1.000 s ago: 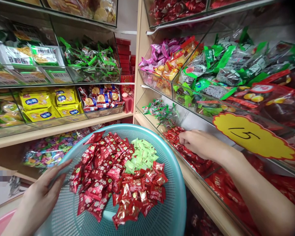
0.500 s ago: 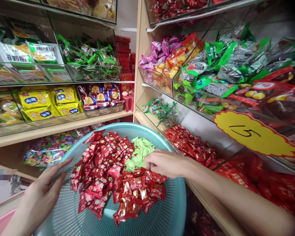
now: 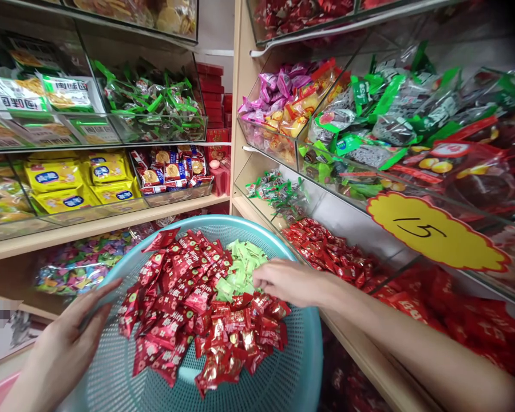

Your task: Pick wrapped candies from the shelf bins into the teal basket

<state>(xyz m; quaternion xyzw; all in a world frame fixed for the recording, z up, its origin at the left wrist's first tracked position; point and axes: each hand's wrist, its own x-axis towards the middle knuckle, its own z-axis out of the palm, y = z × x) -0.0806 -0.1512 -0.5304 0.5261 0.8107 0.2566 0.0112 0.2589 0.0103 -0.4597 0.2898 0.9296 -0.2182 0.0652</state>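
A teal perforated plastic basket holds a heap of wrapped sweets. Dark red packets fill its left side, red-and-gold wrapped candies lie in front, and light green packets sit at the back right. My right hand reaches in from the right, its fingers curled closed at the edge of the green packets, just above the red-and-gold candies. Whatever its fingertips may hold is hidden. At the basket's left rim, my left hand lies against the side with thumb and forefinger stretched apart.
Clear bins of snacks line shelves left and right, with yellow packets and green-ended bags among them. A yellow price tag marked 15 hangs at right. Below it are loose red candies. A bag of colourful pieces sits at left.
The whole view has shifted slightly, so the shelves and basket appear a little further left. My right hand stays at the green packets and my left hand stays at the rim.
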